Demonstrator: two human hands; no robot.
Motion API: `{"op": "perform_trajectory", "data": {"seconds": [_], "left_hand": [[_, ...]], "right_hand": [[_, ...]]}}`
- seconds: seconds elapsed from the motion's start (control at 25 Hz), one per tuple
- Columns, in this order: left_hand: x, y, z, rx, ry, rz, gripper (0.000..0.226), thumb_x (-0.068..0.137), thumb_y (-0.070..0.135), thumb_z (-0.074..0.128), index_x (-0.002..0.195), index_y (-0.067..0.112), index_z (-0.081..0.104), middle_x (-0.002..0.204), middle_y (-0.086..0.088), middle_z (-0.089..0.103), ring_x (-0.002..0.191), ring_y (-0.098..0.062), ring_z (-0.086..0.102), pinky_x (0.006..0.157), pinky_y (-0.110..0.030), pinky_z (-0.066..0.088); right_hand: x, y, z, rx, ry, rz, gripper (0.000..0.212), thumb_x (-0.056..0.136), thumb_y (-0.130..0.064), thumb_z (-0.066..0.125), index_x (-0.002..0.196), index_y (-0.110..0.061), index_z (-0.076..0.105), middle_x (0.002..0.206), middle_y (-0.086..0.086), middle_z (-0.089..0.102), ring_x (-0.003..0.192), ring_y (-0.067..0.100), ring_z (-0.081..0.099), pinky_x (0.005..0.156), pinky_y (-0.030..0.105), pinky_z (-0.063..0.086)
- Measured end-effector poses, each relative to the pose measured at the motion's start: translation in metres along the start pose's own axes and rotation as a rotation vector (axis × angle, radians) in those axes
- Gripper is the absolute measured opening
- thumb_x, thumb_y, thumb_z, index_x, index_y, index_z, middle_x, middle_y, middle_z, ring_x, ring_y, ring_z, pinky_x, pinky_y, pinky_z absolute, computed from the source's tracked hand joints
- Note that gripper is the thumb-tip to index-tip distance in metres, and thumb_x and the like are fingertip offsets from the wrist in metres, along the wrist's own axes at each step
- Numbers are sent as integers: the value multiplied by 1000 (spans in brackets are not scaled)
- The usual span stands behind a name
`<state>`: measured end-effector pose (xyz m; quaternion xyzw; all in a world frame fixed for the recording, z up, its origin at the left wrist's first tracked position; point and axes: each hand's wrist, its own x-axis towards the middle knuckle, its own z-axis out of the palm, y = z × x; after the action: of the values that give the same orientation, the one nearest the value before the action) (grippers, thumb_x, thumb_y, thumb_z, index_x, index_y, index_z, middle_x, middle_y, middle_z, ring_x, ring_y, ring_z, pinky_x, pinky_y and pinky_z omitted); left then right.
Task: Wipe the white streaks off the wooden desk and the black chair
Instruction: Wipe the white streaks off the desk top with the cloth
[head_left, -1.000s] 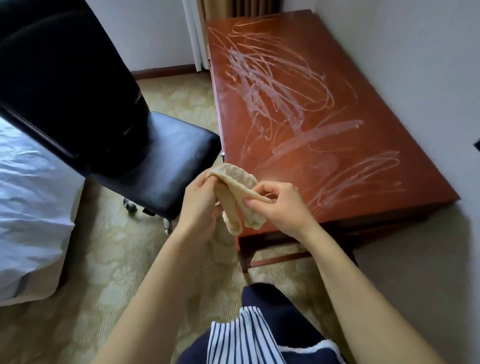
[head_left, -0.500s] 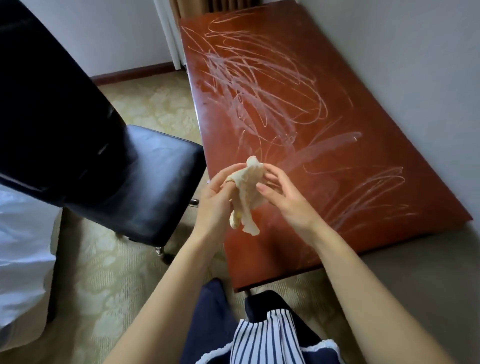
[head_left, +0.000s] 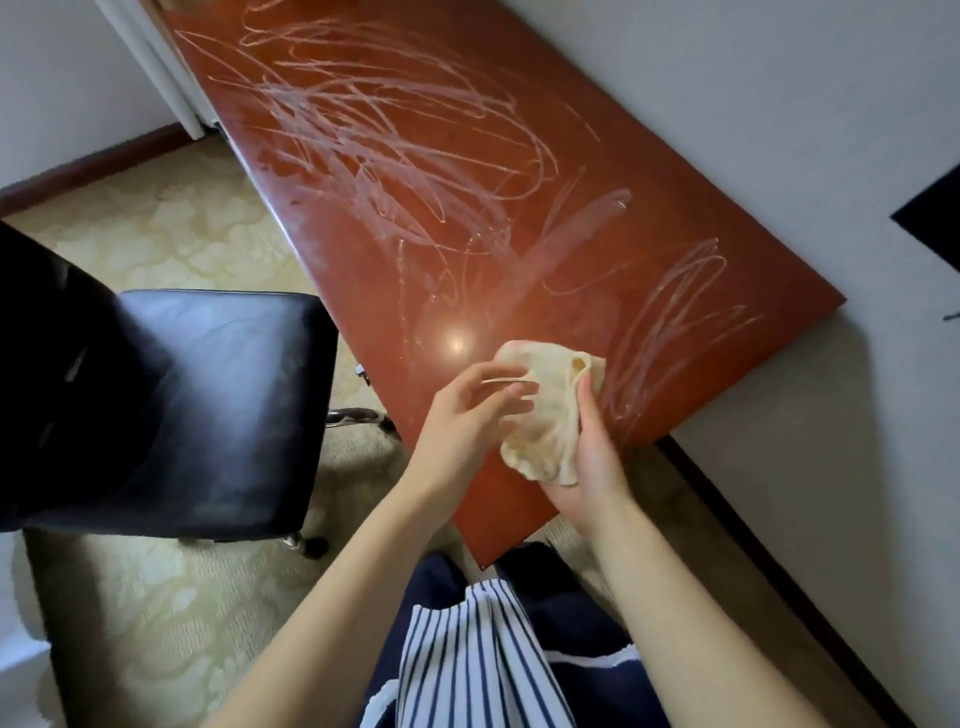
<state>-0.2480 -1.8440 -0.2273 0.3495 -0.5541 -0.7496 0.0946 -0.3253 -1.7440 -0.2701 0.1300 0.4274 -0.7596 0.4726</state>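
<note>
Cloth, pale and crumpled, sits bunched in the right hand just above the near end of the desk. The right hand grasps it from beneath, palm up, with the thumb pressed over the cloth's right fold. The left hand is level with it on the left, fingers loosely spread and their tips at the cloth's left edge. Blur hides whether they pinch the fabric or only touch it.

White streaks cover most of the reddish-brown desk top in tangled loops, densest toward the far end. A smaller patch of lines lies near the right edge, just beyond the cloth. A bright glare spot shines on the wood left of the cloth. The desk's long right side runs along a white wall.

The black chair stands on patterned carpet left of the desk, its seat close to the desk's edge. Faint pale smears show on the seat. A striped garment fills the bottom of the view between the forearms.
</note>
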Motion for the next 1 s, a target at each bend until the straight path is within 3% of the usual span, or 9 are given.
{"op": "perform_trajectory", "data": {"seconds": [0.08, 0.2, 0.28, 0.36, 0.52, 0.64, 0.72, 0.88, 1.0], "left_hand": [[0, -12, -10, 70, 62, 12, 16, 93, 8, 55, 104, 13, 66, 99, -3, 73, 94, -20, 68, 89, -37, 51], [2, -39, -26, 186, 217, -17, 18, 91, 7, 57, 95, 22, 67, 98, 1, 72, 98, -18, 65, 92, -37, 49], [1, -57, -29, 246, 286, -66, 22, 90, 7, 57, 90, 27, 65, 99, 3, 69, 100, -17, 62, 87, -31, 48], [-5, -72, -30, 316, 345, -95, 26, 90, 6, 56, 86, 30, 64, 94, 9, 66, 94, -12, 59, 79, -25, 44], [-14, -91, -29, 309, 444, -136, 25, 88, 3, 55, 97, 23, 65, 96, 4, 64, 97, -17, 59, 83, -30, 46], [-9, -97, -29, 326, 502, -201, 37, 89, 6, 56, 125, 14, 56, 110, 2, 58, 102, -17, 57, 87, -29, 44], [-5, -98, -29, 301, 448, -266, 50, 91, 8, 54, 140, 15, 45, 126, 3, 56, 113, -15, 54, 94, -29, 41], [1, -106, -26, 329, 381, -341, 55, 89, 6, 49, 141, 22, 40, 126, 3, 59, 110, -16, 56, 91, -29, 42], [2, -108, -28, 345, 408, -358, 57, 85, 1, 49, 135, 27, 42, 116, 6, 62, 104, -17, 58, 90, -33, 45]], "right_hand": [[-4, -14, -20, -251, 266, -241, 52, 82, -54, 58, 127, -29, 54, 121, -3, 62, 109, 20, 61, 83, 35, 53], [4, -35, -62, -941, 556, -674, 31, 87, -47, 58, 112, -29, 59, 110, -7, 63, 106, 17, 57, 85, 30, 49], [23, -37, -90, -1362, 611, -758, 39, 86, -44, 60, 119, -23, 61, 122, -4, 61, 109, 23, 50, 85, 34, 44], [39, -24, -104, -1603, 615, -744, 38, 83, -40, 67, 118, -26, 64, 127, -6, 58, 111, 26, 45, 85, 39, 44], [42, 24, -90, -1803, 447, -674, 41, 81, -50, 62, 118, -32, 62, 124, -7, 57, 110, 24, 42, 88, 41, 41], [28, 57, -79, -1857, 217, -831, 39, 80, -49, 54, 111, -27, 62, 115, -6, 62, 100, 23, 46, 85, 42, 44], [22, 70, -86, -1885, 1, -941, 35, 78, -44, 52, 106, -28, 63, 116, -6, 61, 100, 22, 43, 91, 45, 44], [37, 46, -113, -1883, -287, -1052, 33, 78, -37, 51, 102, -25, 69, 116, -4, 64, 101, 18, 45, 93, 44, 41], [48, 11, -135, -1918, -309, -1097, 31, 77, -33, 58, 105, -24, 69, 115, -2, 64, 100, 18, 46, 88, 41, 42]]}}
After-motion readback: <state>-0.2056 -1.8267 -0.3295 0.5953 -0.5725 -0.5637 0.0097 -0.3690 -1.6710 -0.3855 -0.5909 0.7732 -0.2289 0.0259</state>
